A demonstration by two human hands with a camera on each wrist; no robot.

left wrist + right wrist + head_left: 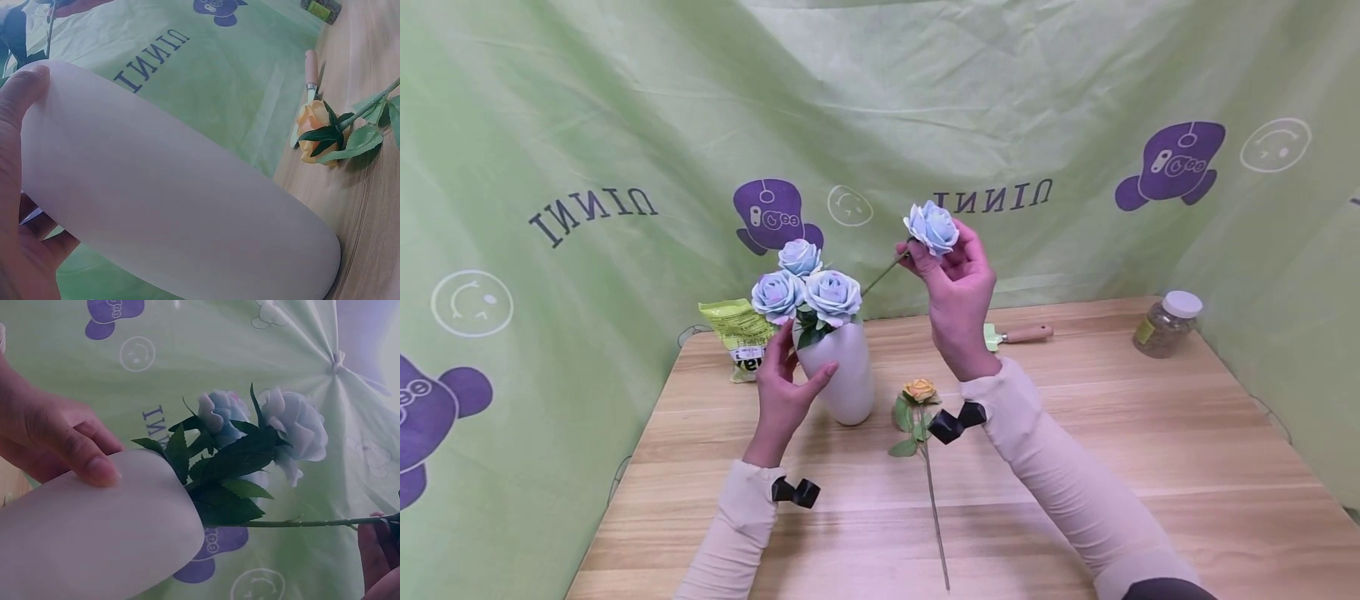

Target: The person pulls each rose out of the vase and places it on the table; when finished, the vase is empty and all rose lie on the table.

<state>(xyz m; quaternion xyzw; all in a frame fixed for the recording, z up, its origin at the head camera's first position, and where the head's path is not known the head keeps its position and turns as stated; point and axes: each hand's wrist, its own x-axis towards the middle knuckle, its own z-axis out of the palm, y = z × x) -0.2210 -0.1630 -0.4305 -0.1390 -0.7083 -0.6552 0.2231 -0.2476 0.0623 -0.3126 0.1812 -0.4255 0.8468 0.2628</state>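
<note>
A tall white vase (847, 379), tilted slightly, stands on the table with three pale blue roses (833, 296) and dark green leaves (234, 456) at its mouth. My left hand (784, 387) grips it near the top, thumb on the near side and fingers round the far side. Up to the right, my right hand (962, 292) pinches another blue rose (933, 229) just under the bloom. Its thin stem (306, 523) slants down to the vase mouth, and the lower end is hidden there. An orange-yellow rose (920, 389) with a long stem lies right of the vase.
Behind the vase at left stands a yellow-green packet (741, 333). A small tool with a wooden handle (1028, 333) lies at the back, partly behind the right wrist. A white-lidded jar (1167, 327) is at the back right corner. Green printed cloth (880, 100) hangs around the table.
</note>
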